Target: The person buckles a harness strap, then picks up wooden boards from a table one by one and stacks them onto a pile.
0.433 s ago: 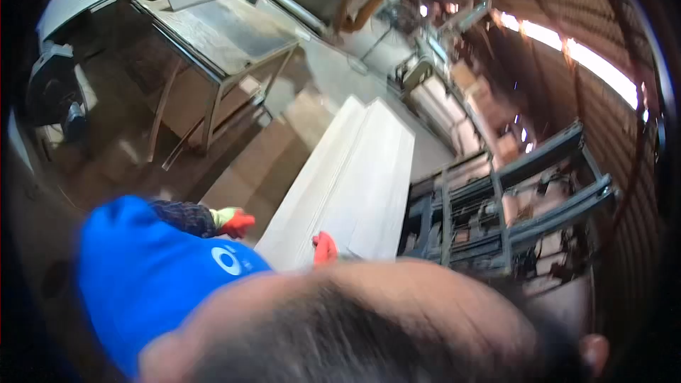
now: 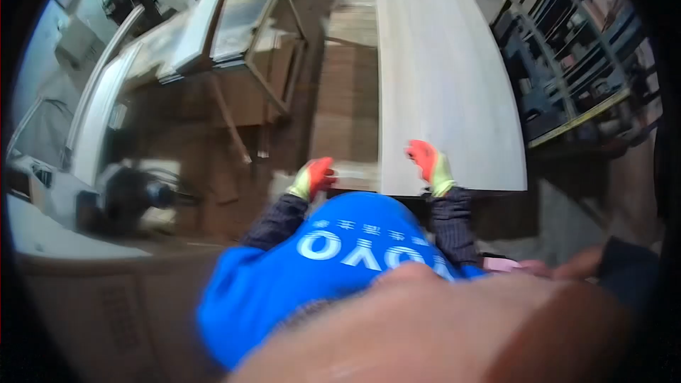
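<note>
Though blurred, panels (image 2: 454, 78): pale, grained, apparently 2.
Left hand (image 2: 312, 179): curled, cannot tell if grasping.
Right hand (image 2: 429, 164): likewise, over panels.

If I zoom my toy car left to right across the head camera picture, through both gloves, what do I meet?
Round dark machine → left gloved hand → right gloved hand → dark metal rack.

Boards (image 2: 454, 85) — smooth matt wood, blue garment (image 2: 269, 291) — cloth, metal rack (image 2: 582, 119)
</note>
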{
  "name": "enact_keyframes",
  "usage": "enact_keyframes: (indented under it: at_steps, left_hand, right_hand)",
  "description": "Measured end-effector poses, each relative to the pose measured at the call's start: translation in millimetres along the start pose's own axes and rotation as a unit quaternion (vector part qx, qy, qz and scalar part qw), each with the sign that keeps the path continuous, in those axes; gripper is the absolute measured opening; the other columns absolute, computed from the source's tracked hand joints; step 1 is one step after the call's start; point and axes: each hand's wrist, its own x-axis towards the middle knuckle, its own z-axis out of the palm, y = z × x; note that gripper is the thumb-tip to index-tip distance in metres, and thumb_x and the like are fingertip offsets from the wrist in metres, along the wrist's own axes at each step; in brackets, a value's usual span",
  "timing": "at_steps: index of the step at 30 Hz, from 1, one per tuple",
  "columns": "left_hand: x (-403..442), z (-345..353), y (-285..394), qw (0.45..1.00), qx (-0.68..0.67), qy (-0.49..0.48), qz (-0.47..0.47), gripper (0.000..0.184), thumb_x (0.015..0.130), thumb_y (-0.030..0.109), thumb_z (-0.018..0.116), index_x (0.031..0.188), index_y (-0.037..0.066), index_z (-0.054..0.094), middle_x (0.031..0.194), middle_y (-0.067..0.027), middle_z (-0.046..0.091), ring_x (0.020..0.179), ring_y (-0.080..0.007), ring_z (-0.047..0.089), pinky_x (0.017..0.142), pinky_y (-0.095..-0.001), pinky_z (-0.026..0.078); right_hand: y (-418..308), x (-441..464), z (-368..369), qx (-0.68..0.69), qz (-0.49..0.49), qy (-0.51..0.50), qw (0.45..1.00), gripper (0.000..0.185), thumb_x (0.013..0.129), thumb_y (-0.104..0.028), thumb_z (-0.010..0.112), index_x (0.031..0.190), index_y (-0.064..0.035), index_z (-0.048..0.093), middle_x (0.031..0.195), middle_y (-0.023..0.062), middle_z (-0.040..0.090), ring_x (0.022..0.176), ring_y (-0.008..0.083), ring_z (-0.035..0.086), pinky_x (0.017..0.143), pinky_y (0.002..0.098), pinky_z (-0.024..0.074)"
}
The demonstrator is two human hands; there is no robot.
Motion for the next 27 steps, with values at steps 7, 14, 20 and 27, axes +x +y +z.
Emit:
enact_keyframes:
  at_steps: [7,14,20,27]
  left_hand:
    - [52,-4,-34,0.997,-0.024,-0.02,0.066,0.053,0.091,0.045,0.061,0.122,0.002,0.05,0.105,-0.0174,0.062,0.081,-0.0253,0.065,0.073,-0.0396,0.053]
    - [46,-15,5,0.977,-0.137,0.126,0.104,0.048,0.093,0.042,0.062,0.123,0.005,0.053,0.111,-0.0141,0.065,0.09,-0.0256,0.066,0.08,-0.0383,0.052]
    - [31,-62,36,0.922,-0.159,0.281,0.215,0.049,0.094,0.032,0.063,0.131,0.003,0.05,0.114,-0.0127,0.063,0.095,-0.0214,0.064,0.08,-0.0322,0.051]
    - [11,-269,135,0.736,0.141,0.537,0.388,0.048,0.095,0.015,0.062,0.137,-0.002,0.044,0.128,-0.0138,0.056,0.117,-0.0176,0.052,0.099,-0.0284,0.043]
  right_hand:
    - [33,112,-90,-0.027,0.075,0.087,0.993,0.049,0.096,-0.04,0.053,0.124,0.0,0.057,0.111,0.0195,0.065,0.101,0.029,0.063,0.088,0.0394,0.0498]
    - [76,115,-179,0.139,0.145,0.021,0.979,0.058,0.094,-0.043,0.053,0.13,0.0018,0.05,0.123,0.0248,0.058,0.112,0.0344,0.059,0.095,0.0436,0.0472]
    - [30,190,-116,0.013,0.12,0.083,0.989,0.073,0.095,-0.05,0.05,0.141,0.0037,0.037,0.134,0.0267,0.05,0.118,0.036,0.055,0.098,0.0442,0.0456]
    - [69,262,-112,-0.112,0.223,-0.211,0.945,0.057,0.094,-0.041,0.052,0.133,0.0004,0.045,0.123,0.0231,0.058,0.105,0.0296,0.063,0.084,0.0385,0.0522]
